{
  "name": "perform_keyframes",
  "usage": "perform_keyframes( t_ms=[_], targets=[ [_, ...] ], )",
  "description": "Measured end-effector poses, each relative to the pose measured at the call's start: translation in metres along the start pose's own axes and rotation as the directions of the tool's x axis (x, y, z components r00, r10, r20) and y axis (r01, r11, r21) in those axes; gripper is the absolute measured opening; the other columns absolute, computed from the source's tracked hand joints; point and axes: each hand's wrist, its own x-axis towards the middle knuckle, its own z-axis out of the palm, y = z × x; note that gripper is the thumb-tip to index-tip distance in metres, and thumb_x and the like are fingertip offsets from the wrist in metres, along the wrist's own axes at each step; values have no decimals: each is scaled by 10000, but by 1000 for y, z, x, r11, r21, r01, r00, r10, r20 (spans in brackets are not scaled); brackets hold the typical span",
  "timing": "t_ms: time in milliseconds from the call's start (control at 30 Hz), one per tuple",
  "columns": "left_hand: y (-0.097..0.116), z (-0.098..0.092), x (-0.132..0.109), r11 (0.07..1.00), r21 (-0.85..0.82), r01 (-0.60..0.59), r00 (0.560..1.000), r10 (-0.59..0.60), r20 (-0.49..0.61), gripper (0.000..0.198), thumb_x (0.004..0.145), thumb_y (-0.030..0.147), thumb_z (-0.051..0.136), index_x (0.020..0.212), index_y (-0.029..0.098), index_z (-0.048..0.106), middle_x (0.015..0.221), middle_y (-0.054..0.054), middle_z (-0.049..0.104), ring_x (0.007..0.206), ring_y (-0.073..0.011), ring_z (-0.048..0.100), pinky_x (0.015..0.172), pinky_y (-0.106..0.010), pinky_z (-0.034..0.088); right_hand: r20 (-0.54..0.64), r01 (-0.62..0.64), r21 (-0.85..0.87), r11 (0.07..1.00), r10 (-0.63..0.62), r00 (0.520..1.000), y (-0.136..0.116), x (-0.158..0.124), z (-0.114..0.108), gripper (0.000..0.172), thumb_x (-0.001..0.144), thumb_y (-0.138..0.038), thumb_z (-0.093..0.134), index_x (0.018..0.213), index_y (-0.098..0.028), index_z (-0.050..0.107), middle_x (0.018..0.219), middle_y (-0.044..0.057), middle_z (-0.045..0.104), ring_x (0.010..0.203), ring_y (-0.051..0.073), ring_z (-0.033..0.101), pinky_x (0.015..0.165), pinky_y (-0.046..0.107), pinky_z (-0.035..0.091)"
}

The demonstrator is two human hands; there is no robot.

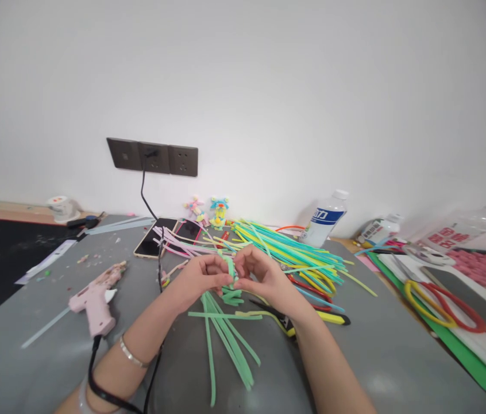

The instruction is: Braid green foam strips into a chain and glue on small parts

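A short piece of green pipe cleaner (231, 268) is pinched between my two hands above the table. My left hand (202, 276) grips it from the left, thumb and fingers pressed together. From the right, my right hand (260, 275) closes its thumb and fingers on the same piece; its exact shape is partly hidden by the fingers. Just below lie long loose green pipe cleaners (230, 345), fanned toward me, and a small bunch of short green pieces (232, 296). Black-and-yellow pliers (286, 325) lie partly under my right wrist.
A pink glue gun (96, 302) rests at the left, its black cord running under my left arm. Behind are phones (155, 238), two pipe-cleaner figures (219, 213), a pile of coloured pipe cleaners (286, 247) and a bottle (324, 220). Scissors (445, 305) lie at the right.
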Motion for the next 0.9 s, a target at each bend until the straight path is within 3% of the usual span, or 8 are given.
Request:
perform_keyframes(
  t_ms=[100,167,300,600,767,900],
  targets=[
    [0,0,-1,998,68,-6,999,3,37,270,587,309,868,655,132,675,587,16,612,499,-77,512,498,-197,424,100,-60,73,995,52,994,0,-1,-1,426,788,-332,758,1146,-216,558,823,-11,542,700,124,514,642,253,460],
    [-1,0,-1,996,87,-23,999,20,31,256,604,316,858,640,131,685,579,9,615,517,-86,527,525,-206,432,124,-77,73,994,68,990,-1,-1,0,374,799,-343,745,1110,-207,589,856,6,577,684,121,520,614,247,454],
    [-2,0,-1,998,60,-14,1000,14,2,261,603,339,860,652,139,698,579,8,619,535,-97,538,554,-223,443,67,-66,70,995,61,996,0,0,1,234,786,-321,761,930,-186,636,816,-6,588,637,101,527,568,223,441],
    [-5,0,2,998,-47,46,999,-47,-9,286,615,354,859,712,120,727,676,-21,650,623,-111,578,633,-242,465,9,-128,143,981,128,992,4,5,-1,219,760,-353,768,855,-174,686,723,-3,661,583,116,610,585,257,530],
    [-7,-1,4,999,-39,-16,999,14,-50,255,701,372,800,742,131,729,698,-31,675,629,-110,581,661,-243,474,-126,-120,43,992,124,984,7,7,-1,245,758,-391,754,833,-171,675,670,-6,649,574,122,594,572,257,512],
    [-10,-1,6,985,128,-114,989,125,-80,231,689,342,804,792,149,730,758,-39,705,684,-146,618,674,-255,483,-183,-127,-56,990,114,976,8,8,-3,279,763,-441,729,802,-171,666,633,-12,617,546,118,560,533,242,473]
  ],
)
